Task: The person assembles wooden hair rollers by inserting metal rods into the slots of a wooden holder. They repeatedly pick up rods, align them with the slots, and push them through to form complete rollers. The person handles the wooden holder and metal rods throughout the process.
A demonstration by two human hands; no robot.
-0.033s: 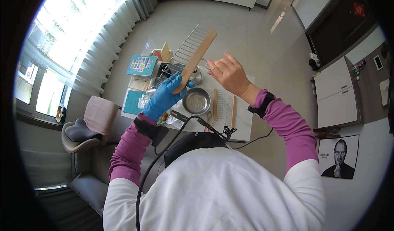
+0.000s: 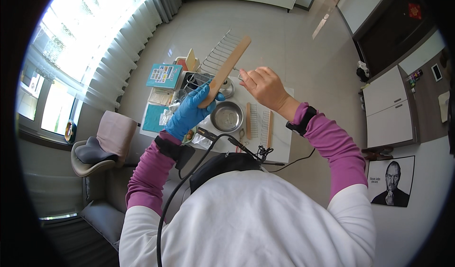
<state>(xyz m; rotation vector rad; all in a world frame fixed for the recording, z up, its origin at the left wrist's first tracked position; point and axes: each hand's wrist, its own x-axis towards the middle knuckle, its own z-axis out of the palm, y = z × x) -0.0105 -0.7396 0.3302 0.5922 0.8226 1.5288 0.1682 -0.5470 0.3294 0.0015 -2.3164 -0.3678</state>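
My left hand [image 2: 187, 108], in a blue glove, grips a flat wooden strip [image 2: 227, 68] at its lower end and holds it slanted above the table. A rack of thin metal wires [image 2: 219, 54] stands out from the strip's left side. At the strip's right edge, my bare right hand [image 2: 266, 87] is closed, thumb and fingertips pinching a small thin metal piece [image 2: 238, 71] whose kind is too small to tell. Below the hands, a round steel bowl [image 2: 226, 117] sits on the table. Two more wooden strips with wires, a left one [image 2: 248, 120] and a right one [image 2: 270, 128], lie beside it.
The white table [image 2: 280, 146] also bears a teal-covered book [image 2: 164, 75], a teal pad [image 2: 155, 117], scissors [image 2: 241, 133] and a bundled black cable [image 2: 264, 152]. A pink-backed chair [image 2: 113, 134] stands at the left. Cabinets [image 2: 388, 110] line the right wall.
The raised fingers of my right hand have curled in, closing the hand at the small metal piece. My left hand and the wooden strip have hardly moved.
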